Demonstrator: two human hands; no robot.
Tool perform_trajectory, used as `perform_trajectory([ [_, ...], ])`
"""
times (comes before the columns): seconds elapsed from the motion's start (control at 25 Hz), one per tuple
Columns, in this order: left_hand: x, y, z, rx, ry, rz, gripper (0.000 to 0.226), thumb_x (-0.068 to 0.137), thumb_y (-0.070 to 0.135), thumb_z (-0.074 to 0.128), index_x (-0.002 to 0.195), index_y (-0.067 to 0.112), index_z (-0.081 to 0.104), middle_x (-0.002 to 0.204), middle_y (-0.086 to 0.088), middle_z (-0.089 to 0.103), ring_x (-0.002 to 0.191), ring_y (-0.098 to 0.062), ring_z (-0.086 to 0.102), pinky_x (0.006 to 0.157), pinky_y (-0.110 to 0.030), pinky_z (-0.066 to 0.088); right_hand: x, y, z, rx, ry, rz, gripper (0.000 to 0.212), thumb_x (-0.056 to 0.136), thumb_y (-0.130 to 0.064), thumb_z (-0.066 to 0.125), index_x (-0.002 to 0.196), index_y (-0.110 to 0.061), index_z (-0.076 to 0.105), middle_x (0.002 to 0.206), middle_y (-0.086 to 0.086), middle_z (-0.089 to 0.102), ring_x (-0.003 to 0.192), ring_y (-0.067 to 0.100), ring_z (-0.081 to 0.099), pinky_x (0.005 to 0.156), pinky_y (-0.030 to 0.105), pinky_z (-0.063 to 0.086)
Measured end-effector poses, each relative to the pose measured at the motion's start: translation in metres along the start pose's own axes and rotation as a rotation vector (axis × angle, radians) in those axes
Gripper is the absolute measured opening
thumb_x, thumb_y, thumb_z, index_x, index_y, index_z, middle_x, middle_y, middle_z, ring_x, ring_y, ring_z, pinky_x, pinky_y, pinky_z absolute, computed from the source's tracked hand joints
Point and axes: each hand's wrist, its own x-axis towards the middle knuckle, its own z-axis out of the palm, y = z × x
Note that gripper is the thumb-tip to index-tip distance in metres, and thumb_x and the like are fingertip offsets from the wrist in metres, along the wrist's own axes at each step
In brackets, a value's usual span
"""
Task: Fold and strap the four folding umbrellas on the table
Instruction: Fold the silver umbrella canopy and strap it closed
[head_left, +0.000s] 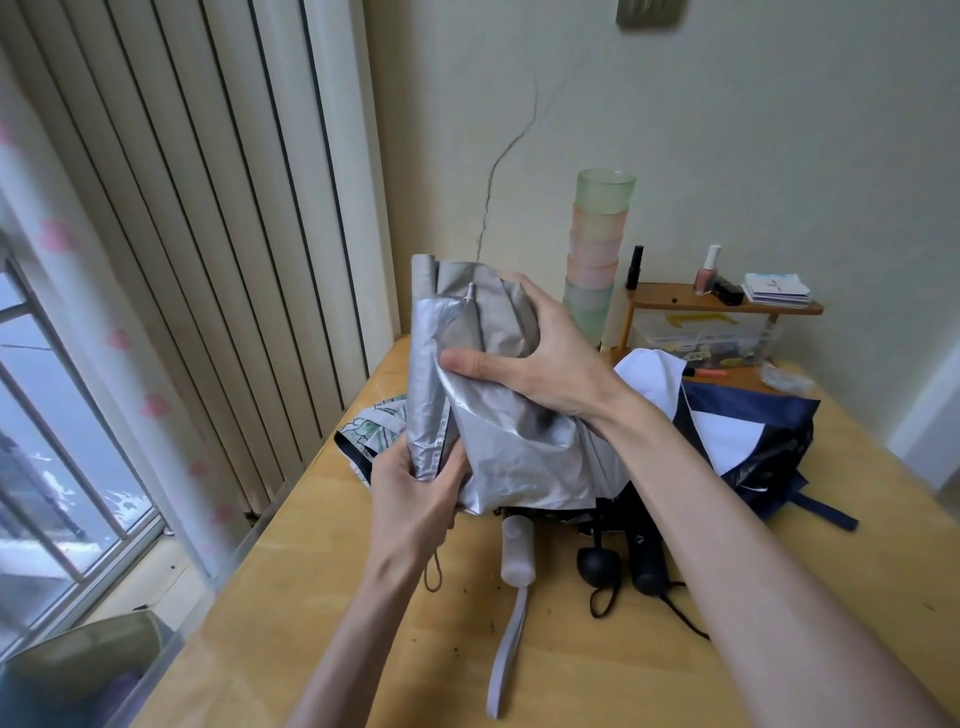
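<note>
I hold a silver folding umbrella (511, 441) upright above the wooden table (597, 670). My left hand (415, 499) grips its lower end, fingers curled round the gathered folds. My right hand (535, 353) grasps the loose silver canopy higher up, thumb pressed on the fabric. Behind it lie a navy and white umbrella (737, 441) and a patterned one (371, 431) at the left. A white handle (517, 553) with a grey strap and two black handles (597, 566) (647, 561) rest on the table.
A stack of pastel cups (597, 260) stands at the back. A small wooden shelf (727, 304) holds nail polish, cards and a clear box beneath. Vertical blinds (208, 234) and a window (57, 441) run along the left side.
</note>
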Motion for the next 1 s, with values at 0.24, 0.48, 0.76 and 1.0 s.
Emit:
perform_trajectory([
  [0.24,0.004,-0.005,-0.008,0.011,0.196,0.082,0.053,0.089,0.044,0.079,0.072,0.006,0.046,0.062,-0.026,0.052,0.051,-0.023,0.044,0.044,-0.038,0.037,-0.027,-0.007,-0.012,-0.168,0.006,-0.095,0.084,0.076,-0.058,0.083,0.150,-0.045,0.045,0.151,-0.016,0.037,0.144,-0.008,0.033,0.103,0.004,0.030],
  [0.48,0.009,-0.002,-0.015,-0.036,0.302,0.069,0.033,0.092,0.036,0.081,0.070,0.028,0.058,0.059,0.011,0.058,0.055,-0.015,0.051,0.049,-0.031,0.042,-0.050,0.023,-0.025,-0.458,-0.173,-0.032,0.039,0.061,-0.067,0.087,0.087,-0.044,0.071,0.128,-0.019,0.043,0.135,-0.003,0.032,0.114,0.024,0.025],
  [0.76,0.010,-0.003,-0.016,-0.007,0.291,0.051,0.029,0.090,0.048,0.080,0.072,0.035,0.061,0.064,0.006,0.059,0.058,-0.021,0.055,0.053,-0.046,0.048,-0.045,0.023,-0.053,-0.320,-0.237,0.126,0.063,0.063,-0.063,0.091,0.117,-0.051,0.061,0.126,-0.014,0.056,0.108,0.006,0.064,0.092,0.027,0.049],
  [1.0,0.008,0.000,-0.017,0.042,0.280,0.157,0.025,0.092,0.035,0.080,0.081,0.026,0.059,0.067,0.009,0.061,0.056,-0.012,0.057,0.052,-0.034,0.048,-0.038,0.026,-0.043,-0.255,-0.359,0.154,0.059,0.069,-0.066,0.088,0.120,-0.049,0.064,0.127,-0.028,0.063,0.120,0.003,0.062,0.107,0.036,0.051],
])
